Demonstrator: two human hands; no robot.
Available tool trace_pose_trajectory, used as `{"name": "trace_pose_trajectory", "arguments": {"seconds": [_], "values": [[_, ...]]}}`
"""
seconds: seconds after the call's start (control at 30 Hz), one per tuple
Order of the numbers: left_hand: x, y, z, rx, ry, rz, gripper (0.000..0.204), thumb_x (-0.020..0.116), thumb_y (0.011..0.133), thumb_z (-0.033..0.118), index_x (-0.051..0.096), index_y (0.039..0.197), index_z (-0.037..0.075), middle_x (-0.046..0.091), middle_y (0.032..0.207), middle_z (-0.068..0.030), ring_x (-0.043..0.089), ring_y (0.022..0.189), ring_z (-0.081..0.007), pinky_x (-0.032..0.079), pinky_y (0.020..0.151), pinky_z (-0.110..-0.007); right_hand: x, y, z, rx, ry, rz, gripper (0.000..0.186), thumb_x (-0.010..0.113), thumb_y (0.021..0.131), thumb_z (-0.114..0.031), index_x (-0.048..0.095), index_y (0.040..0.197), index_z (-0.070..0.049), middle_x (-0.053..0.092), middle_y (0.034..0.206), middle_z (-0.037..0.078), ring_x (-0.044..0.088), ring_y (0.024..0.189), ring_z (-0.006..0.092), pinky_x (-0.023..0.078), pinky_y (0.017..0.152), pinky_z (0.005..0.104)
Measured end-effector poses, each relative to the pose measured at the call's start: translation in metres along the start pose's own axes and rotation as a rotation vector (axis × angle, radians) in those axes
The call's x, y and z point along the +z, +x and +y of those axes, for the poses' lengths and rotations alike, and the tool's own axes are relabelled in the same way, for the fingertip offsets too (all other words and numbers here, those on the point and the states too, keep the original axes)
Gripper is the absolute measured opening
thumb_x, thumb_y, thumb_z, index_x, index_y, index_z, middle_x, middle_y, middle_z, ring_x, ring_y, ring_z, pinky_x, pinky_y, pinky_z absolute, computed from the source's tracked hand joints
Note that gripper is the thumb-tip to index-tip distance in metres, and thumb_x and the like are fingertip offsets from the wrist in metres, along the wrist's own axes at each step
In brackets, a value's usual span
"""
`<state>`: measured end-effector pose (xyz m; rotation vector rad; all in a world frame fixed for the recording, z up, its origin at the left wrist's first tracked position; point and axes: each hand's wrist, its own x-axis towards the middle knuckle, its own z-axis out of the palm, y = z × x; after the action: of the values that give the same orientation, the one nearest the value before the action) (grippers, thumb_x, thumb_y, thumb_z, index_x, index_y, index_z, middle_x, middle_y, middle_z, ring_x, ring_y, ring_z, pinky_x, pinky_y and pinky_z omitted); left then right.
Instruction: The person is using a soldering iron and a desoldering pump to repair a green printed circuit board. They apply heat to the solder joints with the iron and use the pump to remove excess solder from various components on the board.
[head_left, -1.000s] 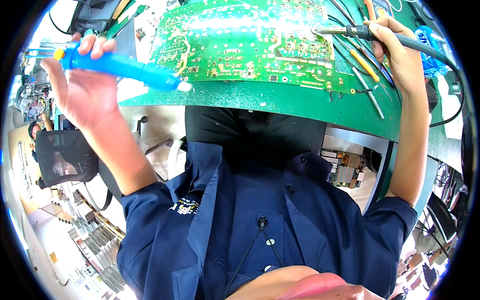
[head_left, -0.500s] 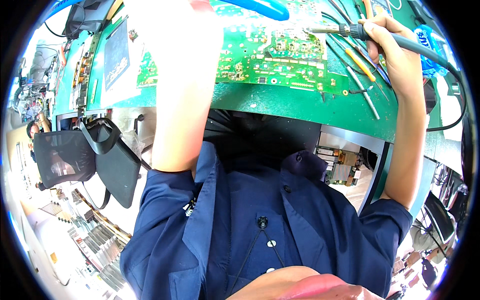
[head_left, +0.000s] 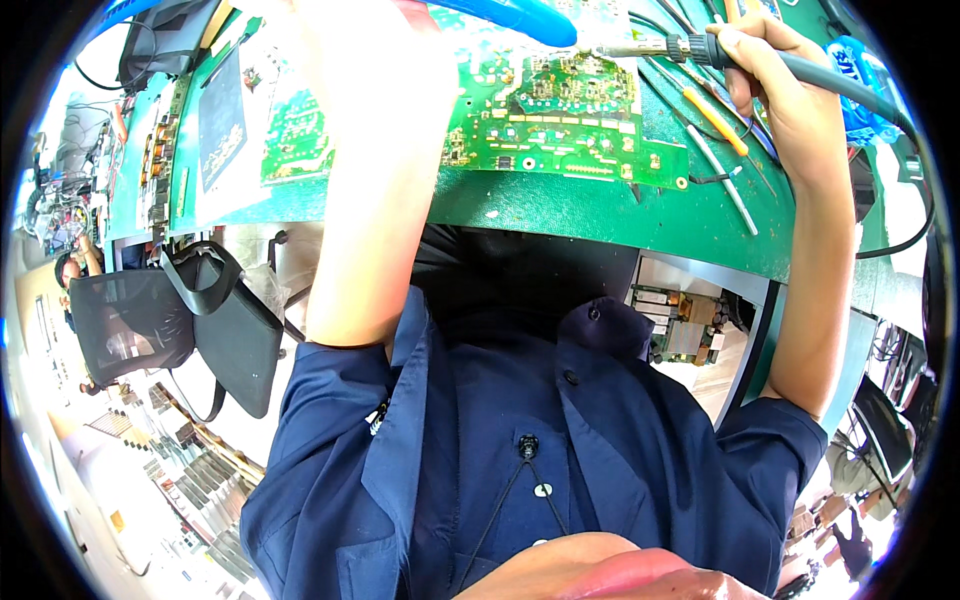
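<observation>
In my right hand is a soldering iron, held like a pen with the fingers closed round its dark grip. Its metal tip points left, over the right part of a large green circuit board; whether it touches cannot be made out. My left forearm reaches across the board's left part. The left hand is washed out by glare and cut off at the top edge, so its fingers are hidden. Beside it a smooth blue rounded piece extends over the board.
Right of the board lie a yellow-handled tool, a grey pen-like tool and several leads. A blue plastic package stands beyond my right wrist. A dark flat panel lies at left; a black chair stands beside the bench.
The soldering iron's tip has shifted slightly left over the board. The whole view has moved a little, and the board sits slightly further left. My right hand keeps its grip.
</observation>
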<state>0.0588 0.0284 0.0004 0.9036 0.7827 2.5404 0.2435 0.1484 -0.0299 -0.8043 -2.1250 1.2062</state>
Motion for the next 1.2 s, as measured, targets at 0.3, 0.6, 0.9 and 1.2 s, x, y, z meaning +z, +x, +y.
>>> {"name": "trace_pose_trajectory", "arguments": {"seconds": [0.3, 0.6, 0.9, 1.2], "values": [[0.000, -0.010, 0.005, -0.005, -0.002, 0.001, 0.031, 0.052, 0.087, 0.036, 0.039, 0.089, 0.009, 0.043, 0.068, -0.0019, 0.045, 0.064, -0.0137, 0.040, 0.065, -0.030, 0.000, 0.001, 0.004, 0.010, 0.011, -0.009, 0.022, 0.051, 0.086, -0.020, 0.059, 0.087, 0.001, 0.046, 0.053, -0.001, 0.039, 0.048, 0.0039, 0.029, 0.049, 0.0172], [-0.008, -0.015, 0.000, 0.044, 0.045, -0.038, 0.037, 0.047, 0.087, 0.045, 0.037, 0.082, 0.010, 0.042, 0.064, -0.0023, 0.046, 0.059, -0.0140, 0.042, 0.062, -0.030, -0.004, 0.001, 0.011, 0.040, 0.061, -0.020, 0.023, 0.050, 0.086, -0.021, 0.058, 0.087, 0.000, 0.046, 0.055, -0.001, 0.040, 0.050, 0.0035, 0.030, 0.049, 0.0160], [-0.016, -0.015, -0.007, 0.141, 0.129, -0.070, 0.041, 0.044, 0.086, 0.049, 0.038, 0.078, 0.010, 0.041, 0.062, -0.0020, 0.045, 0.058, -0.0131, 0.042, 0.059, -0.029, 0.014, 0.001, -0.016, 0.049, 0.188, 0.108, 0.013, 0.048, 0.081, -0.008, 0.051, 0.069, -0.003, 0.050, 0.049, 0.003, 0.045, 0.039, 0.0077, 0.033, 0.038, 0.0169], [-0.014, -0.016, -0.004, 0.106, 0.145, -0.025, 0.044, 0.043, 0.086, 0.052, 0.037, 0.077, 0.009, 0.040, 0.062, -0.0022, 0.043, 0.057, -0.0134, 0.041, 0.058, -0.029, 0.018, 0.000, -0.015, -0.013, 0.220, 0.125, 0.012, 0.048, 0.080, -0.007, 0.051, 0.070, -0.002, 0.050, 0.049, 0.004, 0.046, 0.040, 0.0082, 0.034, 0.039, 0.0170]]}}
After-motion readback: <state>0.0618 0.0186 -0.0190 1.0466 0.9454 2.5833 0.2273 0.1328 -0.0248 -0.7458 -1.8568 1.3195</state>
